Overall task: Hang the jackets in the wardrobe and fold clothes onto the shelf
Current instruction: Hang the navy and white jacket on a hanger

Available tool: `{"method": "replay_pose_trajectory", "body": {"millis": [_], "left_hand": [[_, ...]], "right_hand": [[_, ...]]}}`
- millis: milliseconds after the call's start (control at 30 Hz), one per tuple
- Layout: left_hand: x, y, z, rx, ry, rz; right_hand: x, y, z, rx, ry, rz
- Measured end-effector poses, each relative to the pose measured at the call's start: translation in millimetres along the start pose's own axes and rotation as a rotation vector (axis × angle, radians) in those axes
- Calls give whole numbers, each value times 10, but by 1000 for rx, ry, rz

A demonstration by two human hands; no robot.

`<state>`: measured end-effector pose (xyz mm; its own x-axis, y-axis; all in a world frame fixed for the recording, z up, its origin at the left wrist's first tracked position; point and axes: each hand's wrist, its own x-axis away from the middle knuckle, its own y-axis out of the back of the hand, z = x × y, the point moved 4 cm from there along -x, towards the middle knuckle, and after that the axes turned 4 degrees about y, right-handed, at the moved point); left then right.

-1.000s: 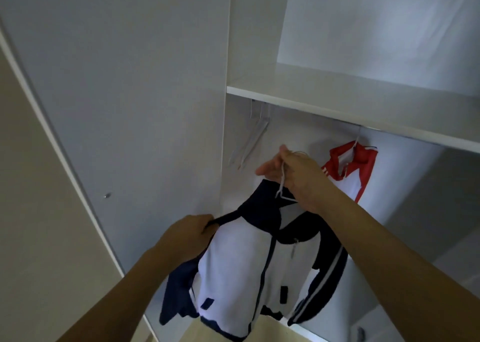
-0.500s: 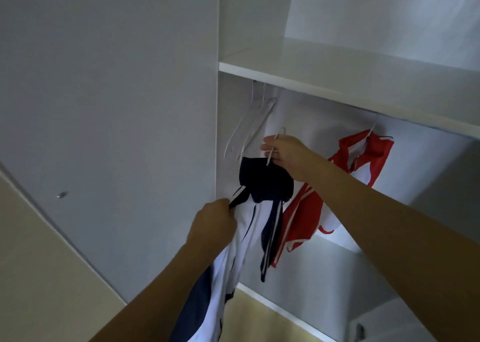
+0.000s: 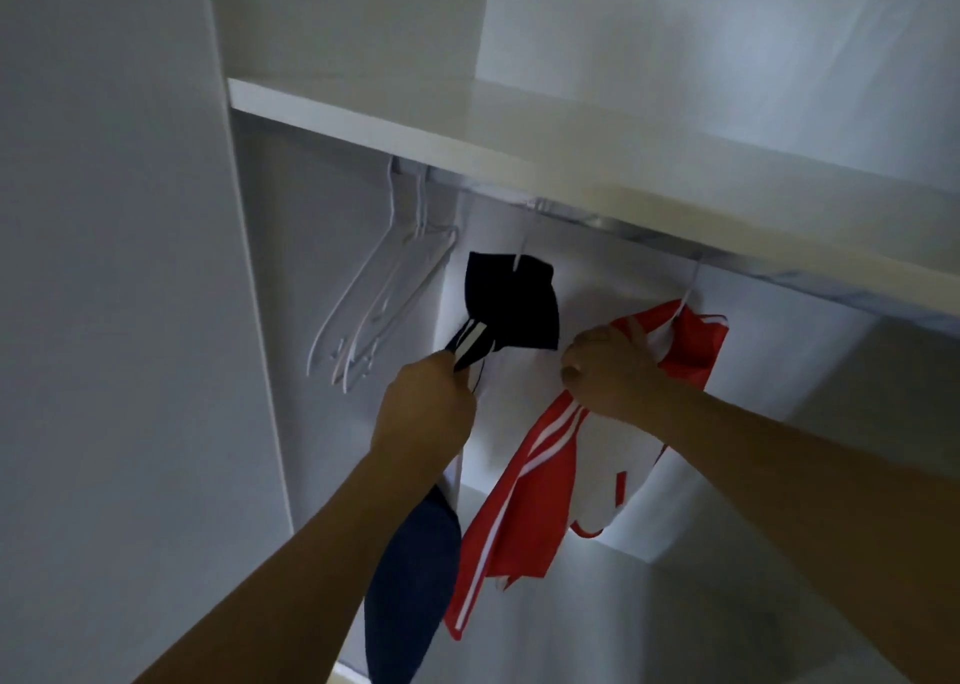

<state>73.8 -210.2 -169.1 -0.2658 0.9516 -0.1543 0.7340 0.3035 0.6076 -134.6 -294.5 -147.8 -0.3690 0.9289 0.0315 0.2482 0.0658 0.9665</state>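
A navy and white jacket (image 3: 511, 301) hangs by its hanger hook from the metal rail (image 3: 623, 226) under the shelf. My left hand (image 3: 426, 402) grips its striped shoulder seam just below the collar. A red and white jacket (image 3: 691, 345) hangs on the same rail to the right. My right hand (image 3: 608, 371) grips the red jacket's left shoulder, its fingers curled into the fabric. The navy sleeve (image 3: 410, 595) hangs down behind my left forearm.
Three bare white hangers (image 3: 384, 298) hang at the rail's left end, close to the wardrobe's side panel (image 3: 260, 319). A white shelf (image 3: 519, 127) runs above the rail. The wardrobe's lower floor (image 3: 649, 605) lies below the jackets.
The navy jacket's hanger went up onto the rail. My right hand left that hanger and moved right to the red jacket's shoulder. My left hand rose with the navy shoulder.
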Motion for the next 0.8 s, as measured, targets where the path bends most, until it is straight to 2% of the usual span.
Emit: {"method": "replay_pose_trajectory", "body": {"millis": [67, 133, 233, 333, 533, 800], "left_hand": [[-75, -116, -134, 38, -57, -12], [-130, -244, -316, 85, -114, -31], [-223, -513, -573, 155, -165, -26], [-313, -843, -720, 165, -165, 42], [-308, -1390, -585, 76, -74, 246], [-178, -1525, -644, -104, -33, 490]], "right_hand": [[104, -118, -189, 98, -28, -122], [201, -184, -368, 83, -96, -237], [262, -259, -575, -212, -247, -289], [269, -343, -643, -498, -225, -337], [361, -555, -746, -853, -266, -228], [535, -531, -787, -955, -308, -234]]}}
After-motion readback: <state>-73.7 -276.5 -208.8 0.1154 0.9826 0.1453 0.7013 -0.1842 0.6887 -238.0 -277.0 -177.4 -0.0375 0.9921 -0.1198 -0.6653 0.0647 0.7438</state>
